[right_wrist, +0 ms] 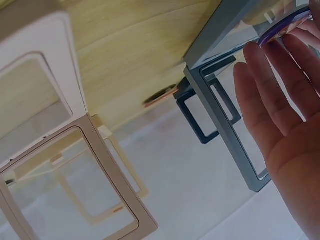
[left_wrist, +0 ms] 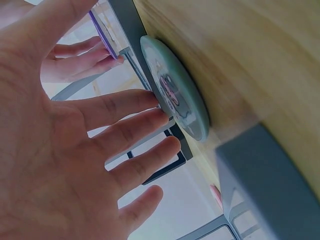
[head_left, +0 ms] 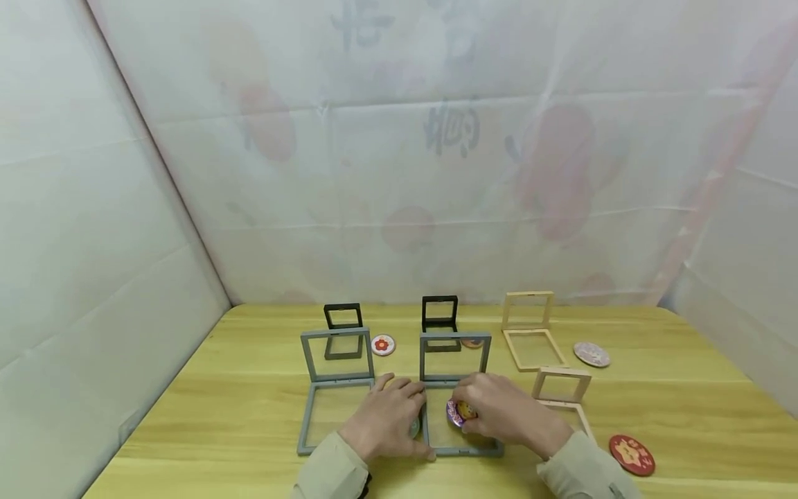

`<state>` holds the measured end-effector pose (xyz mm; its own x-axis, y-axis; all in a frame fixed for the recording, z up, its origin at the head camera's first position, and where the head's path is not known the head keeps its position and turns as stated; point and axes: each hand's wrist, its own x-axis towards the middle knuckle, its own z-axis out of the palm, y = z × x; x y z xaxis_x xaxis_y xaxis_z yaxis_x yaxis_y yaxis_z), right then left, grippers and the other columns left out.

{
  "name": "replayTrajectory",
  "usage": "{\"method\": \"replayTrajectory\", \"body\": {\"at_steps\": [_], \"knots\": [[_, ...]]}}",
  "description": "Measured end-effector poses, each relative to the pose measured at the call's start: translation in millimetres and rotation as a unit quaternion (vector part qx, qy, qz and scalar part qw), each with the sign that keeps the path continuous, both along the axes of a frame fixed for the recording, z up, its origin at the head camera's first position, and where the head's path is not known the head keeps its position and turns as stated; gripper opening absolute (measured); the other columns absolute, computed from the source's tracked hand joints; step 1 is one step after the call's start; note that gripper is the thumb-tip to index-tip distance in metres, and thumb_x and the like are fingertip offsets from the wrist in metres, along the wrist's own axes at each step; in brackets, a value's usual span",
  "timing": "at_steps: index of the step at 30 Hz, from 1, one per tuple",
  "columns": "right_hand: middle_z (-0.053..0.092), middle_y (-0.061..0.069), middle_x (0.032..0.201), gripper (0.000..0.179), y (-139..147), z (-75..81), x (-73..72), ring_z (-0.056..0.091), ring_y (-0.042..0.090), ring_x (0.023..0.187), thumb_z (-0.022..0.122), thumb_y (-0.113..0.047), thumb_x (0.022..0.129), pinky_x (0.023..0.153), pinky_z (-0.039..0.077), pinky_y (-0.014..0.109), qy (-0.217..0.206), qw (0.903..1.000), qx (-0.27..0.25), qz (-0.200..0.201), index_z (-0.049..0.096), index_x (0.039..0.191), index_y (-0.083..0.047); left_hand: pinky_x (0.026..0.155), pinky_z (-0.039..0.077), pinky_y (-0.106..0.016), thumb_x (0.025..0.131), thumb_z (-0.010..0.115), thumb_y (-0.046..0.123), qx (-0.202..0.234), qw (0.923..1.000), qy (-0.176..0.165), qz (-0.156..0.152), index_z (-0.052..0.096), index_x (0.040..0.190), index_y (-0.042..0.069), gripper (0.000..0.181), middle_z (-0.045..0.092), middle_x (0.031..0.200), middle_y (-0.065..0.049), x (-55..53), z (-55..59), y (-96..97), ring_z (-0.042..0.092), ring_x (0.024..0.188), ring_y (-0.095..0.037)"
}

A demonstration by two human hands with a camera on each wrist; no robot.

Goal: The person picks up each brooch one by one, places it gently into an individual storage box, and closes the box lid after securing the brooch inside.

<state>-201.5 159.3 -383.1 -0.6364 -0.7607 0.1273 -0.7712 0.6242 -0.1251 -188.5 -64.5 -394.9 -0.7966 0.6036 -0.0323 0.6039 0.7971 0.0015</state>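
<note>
The left hand (head_left: 389,419), fingers straight and spread, touches a gray frame (head_left: 466,451); the right hand (head_left: 501,410) pinches a purple badge (head_left: 457,414) over that frame's clear panel (head_left: 440,431).

"Can you read any lettering?"

"None for certain. The pale, creased cloth backdrop (head_left: 374,173) shows faint grey characters (head_left: 451,127) at upper centre of the head view, too blurred."

"And the badges?"

"The round red badge with a yellow star (head_left: 631,455), lower right, and the round purple-and-yellow badge (head_left: 459,412), lower centre, bear small illegible marks."
</note>
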Motion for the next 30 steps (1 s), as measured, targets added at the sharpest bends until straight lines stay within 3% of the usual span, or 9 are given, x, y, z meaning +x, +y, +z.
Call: {"method": "replayTrajectory", "body": {"at_steps": [7,22,30], "knots": [[0.073,0.008,0.103,0.028,-3.1,-1.7,-3.1,0.069,0.02,0.093,0.089,-0.019,0.078,0.077,0.059,0.034,0.004,0.9999,0.011,-0.001,0.076,0.1,-0.007,0.114,0.033,-0.043,0.077,0.074,0.071,-0.004,1.0,-0.006,0.003,0.064,0.137,0.015,0.082,0.054,0.146,0.002,-0.8,1.7,-2.1,0.048,0.135,-0.019],[0.072,0.009,0.105,0.028,-5.1,-2.9,-2.7,0.069,0.022,0.095,0.089,-0.019,0.078,0.079,0.059,0.035,0.009,0.9999,0.013,0.003,0.075,0.099,-0.007,0.113,0.035,-0.041,0.076,0.075,0.071,-0.007,0.9999,0.015,-0.002,0.066,0.133,0.015,0.081,0.057,0.144,0.002,1.1,2.5,-0.5,0.05,0.133,-0.018],[0.069,0.007,0.102,0.027,-6.4,-8.0,-2.3,0.066,0.015,0.087,0.09,-0.017,0.077,0.073,0.058,0.028,0.01,0.9999,0.012,0.002,0.074,0.095,-0.005,0.114,0.035,-0.04,0.076,0.074,0.072,-0.013,0.9997,0.02,-0.004,0.065,0.135,0.015,0.082,0.056,0.144,0.003,2.1,3.5,0.1,0.05,0.133,-0.018]]}}
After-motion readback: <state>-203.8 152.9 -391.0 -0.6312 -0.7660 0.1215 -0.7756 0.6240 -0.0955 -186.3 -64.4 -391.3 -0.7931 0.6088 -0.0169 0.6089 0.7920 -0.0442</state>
